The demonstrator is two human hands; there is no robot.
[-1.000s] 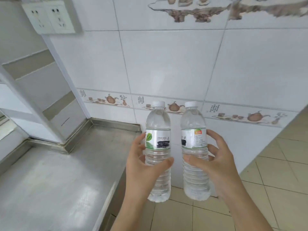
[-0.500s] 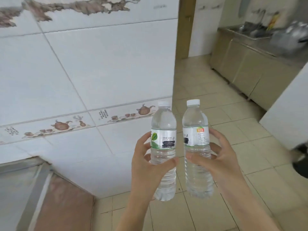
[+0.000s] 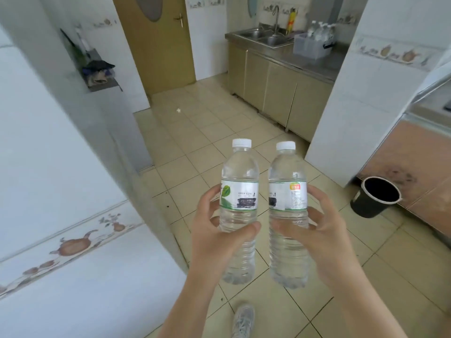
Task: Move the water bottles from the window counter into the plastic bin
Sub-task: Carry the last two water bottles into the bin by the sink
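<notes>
Two water bottles were upright and side by side in mid-air above the tiled floor (image 3: 195, 132), just apart from each other; the left hand (image 3: 214, 237) was wrapped around the green-leaf bottle (image 3: 239, 191) below its label, thumb across the front, and the right hand (image 3: 317, 240) was closed the same way around the orange-badge bottle (image 3: 287, 191); both white caps were on and both looked full of clear water, so each would likely feel fairly heavy for its size; the thin ribbed plastic should give a little under a squeeze, and the smooth label band seemed the more slippery place, so the ribbed waist where the fingers (image 3: 208, 198) sat was probably the soundest hold; the plastic bin (image 3: 311, 48) stood well away on the steel counter (image 3: 288, 59) beside the sink (image 3: 266, 39), already holding several capped bottles; lowering each by its body, base first, into a free gap seemed the likely need.
</notes>
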